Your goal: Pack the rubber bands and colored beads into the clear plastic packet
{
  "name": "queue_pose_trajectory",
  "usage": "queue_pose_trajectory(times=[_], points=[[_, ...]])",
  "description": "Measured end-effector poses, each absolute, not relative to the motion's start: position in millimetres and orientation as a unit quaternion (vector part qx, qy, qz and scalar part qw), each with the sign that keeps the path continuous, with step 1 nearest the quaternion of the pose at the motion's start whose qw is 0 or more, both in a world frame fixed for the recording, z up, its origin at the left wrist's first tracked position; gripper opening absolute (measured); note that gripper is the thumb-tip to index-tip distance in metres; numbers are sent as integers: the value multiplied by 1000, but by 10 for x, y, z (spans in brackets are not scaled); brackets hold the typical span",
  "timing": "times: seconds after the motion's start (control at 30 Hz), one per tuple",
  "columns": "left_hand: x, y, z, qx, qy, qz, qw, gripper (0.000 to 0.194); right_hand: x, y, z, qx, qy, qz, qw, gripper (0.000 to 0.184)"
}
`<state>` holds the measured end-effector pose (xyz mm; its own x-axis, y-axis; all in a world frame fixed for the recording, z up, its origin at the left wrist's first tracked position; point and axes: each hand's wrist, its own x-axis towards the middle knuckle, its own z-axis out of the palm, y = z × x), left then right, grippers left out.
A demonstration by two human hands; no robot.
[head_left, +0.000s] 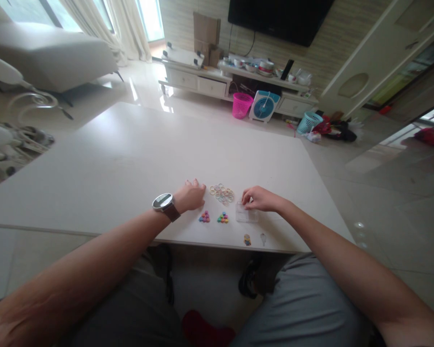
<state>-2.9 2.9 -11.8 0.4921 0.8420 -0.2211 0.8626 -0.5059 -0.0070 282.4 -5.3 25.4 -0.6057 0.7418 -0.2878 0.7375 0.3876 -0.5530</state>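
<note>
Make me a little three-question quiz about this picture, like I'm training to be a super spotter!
1. Which of the person's hands is nearer the clear box?
2. True or false: the pile of thin rings lies between the left hand and the right hand.
3. Fill the gap: the watch is worn on the ___ arm.

Key: 1. The right hand. 2. True. 3. Left.
</note>
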Motion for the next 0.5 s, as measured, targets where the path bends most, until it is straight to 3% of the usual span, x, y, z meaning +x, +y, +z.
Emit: queue_pose_trajectory(times=[0.5], points=[[-14, 27, -90, 858, 498, -105, 63, 51, 2763, -144, 317, -403, -846, 349, -14, 8]])
